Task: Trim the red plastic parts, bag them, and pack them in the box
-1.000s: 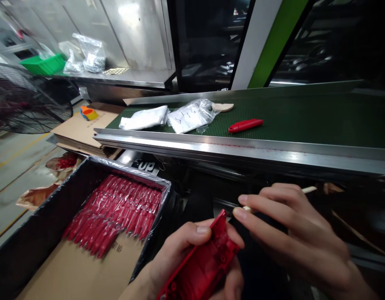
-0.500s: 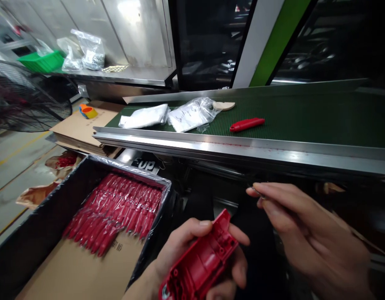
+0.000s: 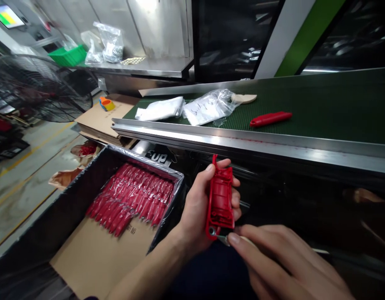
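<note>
My left hand (image 3: 197, 202) is wrapped round a red plastic housing (image 3: 222, 196), its hollow inner side facing up. A metal ring sits in the housing's lower end. My right hand (image 3: 273, 254) pinches a small thin metal tool (image 3: 223, 239), whose tip is at that lower end beside the ring. Whether the tip touches the housing is too small to tell. On the green conveyor belt (image 3: 323, 112) lies a closed red handle-like part (image 3: 271, 119).
A black-lined box (image 3: 86, 193) at the left holds several wrapped red parts (image 3: 130, 196). The conveyor's metal edge (image 3: 192, 134) runs beyond my hands. Plastic bags (image 3: 207, 107) lie on the belt. A fan (image 3: 45, 89) stands at the far left.
My left hand has raised the housing and turned it more upright. My right hand has come down and left, bringing the tool to the housing's lower end. The view has shifted left.
</note>
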`<state>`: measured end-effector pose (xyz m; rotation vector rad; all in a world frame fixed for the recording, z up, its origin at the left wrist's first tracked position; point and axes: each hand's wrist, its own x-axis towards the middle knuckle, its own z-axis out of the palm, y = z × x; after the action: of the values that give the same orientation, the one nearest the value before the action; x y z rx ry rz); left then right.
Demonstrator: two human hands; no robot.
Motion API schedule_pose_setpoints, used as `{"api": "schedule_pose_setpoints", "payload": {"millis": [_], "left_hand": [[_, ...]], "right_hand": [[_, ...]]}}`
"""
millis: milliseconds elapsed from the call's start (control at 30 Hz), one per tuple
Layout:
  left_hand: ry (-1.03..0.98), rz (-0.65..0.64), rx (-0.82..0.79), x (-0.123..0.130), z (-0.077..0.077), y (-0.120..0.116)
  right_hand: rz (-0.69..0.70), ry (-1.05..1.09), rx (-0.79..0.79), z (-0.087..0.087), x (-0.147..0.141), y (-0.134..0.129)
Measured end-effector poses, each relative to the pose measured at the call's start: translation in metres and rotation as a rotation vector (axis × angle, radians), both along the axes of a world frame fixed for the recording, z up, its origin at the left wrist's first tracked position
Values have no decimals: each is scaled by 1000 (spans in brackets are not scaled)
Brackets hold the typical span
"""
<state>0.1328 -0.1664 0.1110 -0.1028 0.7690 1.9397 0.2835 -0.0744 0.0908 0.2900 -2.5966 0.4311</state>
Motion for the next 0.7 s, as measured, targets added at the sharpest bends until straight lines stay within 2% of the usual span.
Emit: {"api": "schedule_pose_setpoints", "payload": {"millis": [133, 400, 567, 700], "left_hand": [[34, 18, 13, 0, -1, 2], [74, 31, 3, 0, -4, 5], [66, 39, -6, -2, -6, 5], [41, 31, 3, -6, -7, 5]], "right_hand": [[13, -3, 50, -2, -1, 5], [-62, -12, -38, 1, -2, 2], [-78, -31, 23, -1, -7, 5], [-47, -30, -98, 3, -9, 9]]}}
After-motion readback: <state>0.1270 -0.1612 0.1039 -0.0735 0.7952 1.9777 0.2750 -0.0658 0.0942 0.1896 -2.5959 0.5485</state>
